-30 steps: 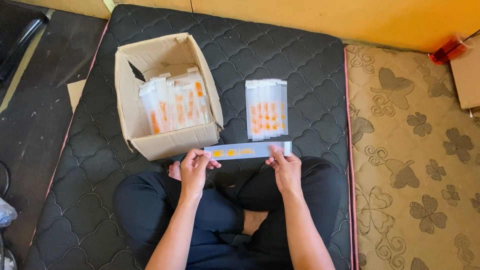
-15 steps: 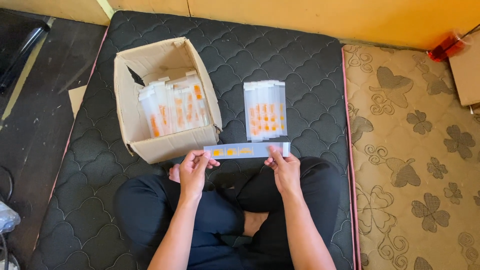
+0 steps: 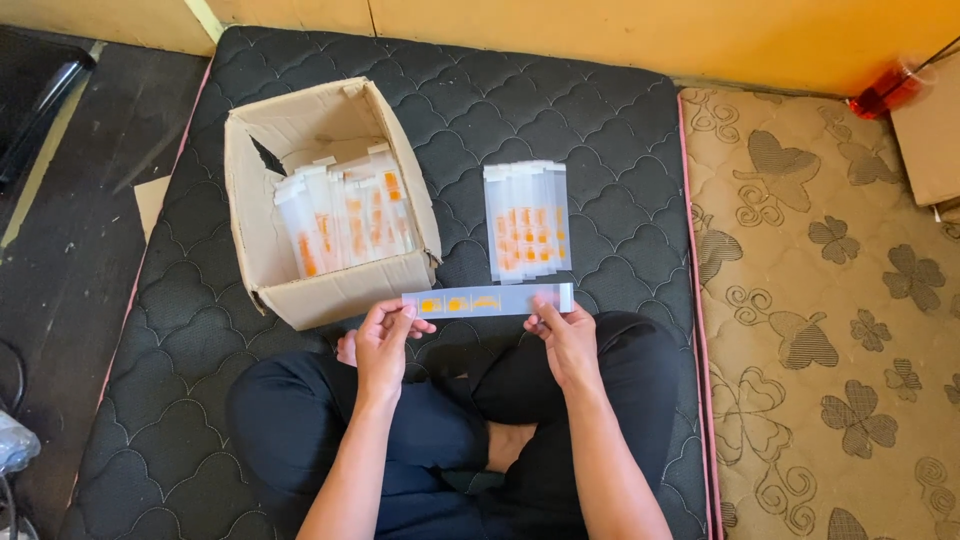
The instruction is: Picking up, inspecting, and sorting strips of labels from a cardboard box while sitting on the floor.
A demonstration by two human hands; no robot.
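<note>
Nothing has shifted: both hands [image 3: 475, 335] pinch a clear strip [image 3: 487, 299] (box [image 3: 262, 260] holds similar strips).

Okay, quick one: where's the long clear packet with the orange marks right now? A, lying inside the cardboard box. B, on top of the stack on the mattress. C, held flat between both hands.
C: the long clear packet is held level by the left hand at one end and the right hand at the other, in front of the cardboard box and the stack.
</note>
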